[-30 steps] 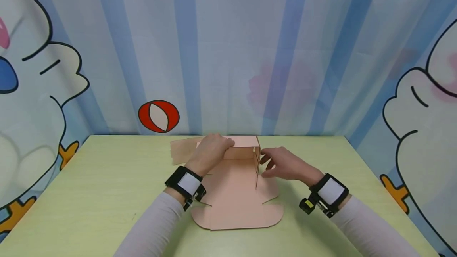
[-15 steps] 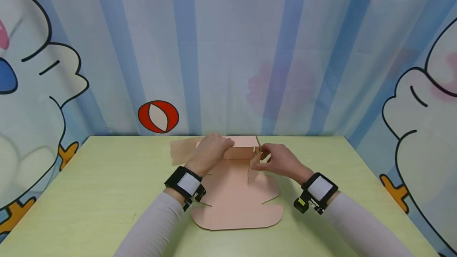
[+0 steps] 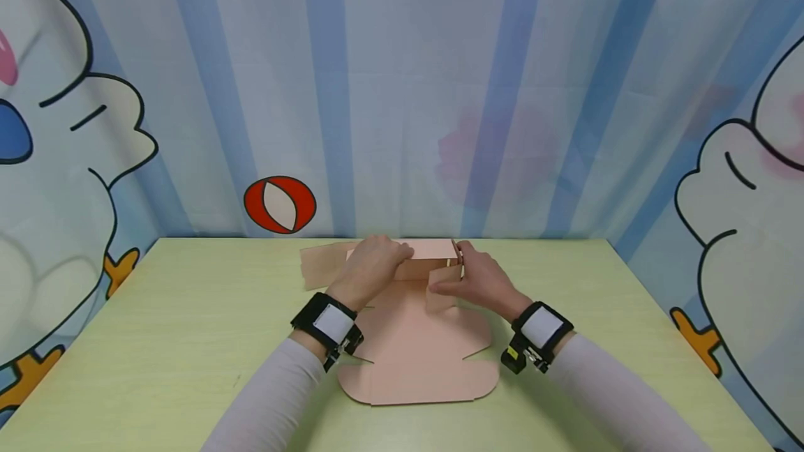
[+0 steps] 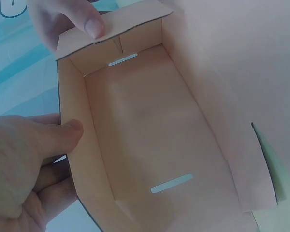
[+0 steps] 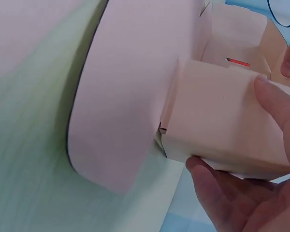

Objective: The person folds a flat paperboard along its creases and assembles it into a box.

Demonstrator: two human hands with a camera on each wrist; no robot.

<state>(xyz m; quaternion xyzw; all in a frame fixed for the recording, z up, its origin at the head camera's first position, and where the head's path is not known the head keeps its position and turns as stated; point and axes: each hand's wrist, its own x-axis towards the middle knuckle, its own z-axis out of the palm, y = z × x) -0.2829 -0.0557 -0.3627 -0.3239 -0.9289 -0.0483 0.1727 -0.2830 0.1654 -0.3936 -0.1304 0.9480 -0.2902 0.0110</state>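
Observation:
A tan cardboard box (image 3: 414,347), partly folded, lies on the table, its lid panel flat toward me. My left hand (image 3: 373,264) grips the raised far wall. In the left wrist view its thumb is on the wall's inner face (image 4: 82,145) and the fingers are outside. My right hand (image 3: 480,277) holds the right end flap (image 5: 222,106), which is bent inward over the end wall. The right thumb presses the flap from above, and the right fingers curl underneath on the outer side. A left side flap (image 3: 323,267) sticks out beyond my left hand.
The pale green table (image 3: 207,340) runs back to a blue striped curtain (image 3: 402,103) with printed cartoon figures. The box floor has slots, and the lid panel has rounded side tabs (image 3: 480,377). Each wrist wears a black strapped camera (image 3: 326,326).
My right hand has moved left, from beside the right flap to gripping it. The flap has swung inward over the box end. My left hand has kept its place.

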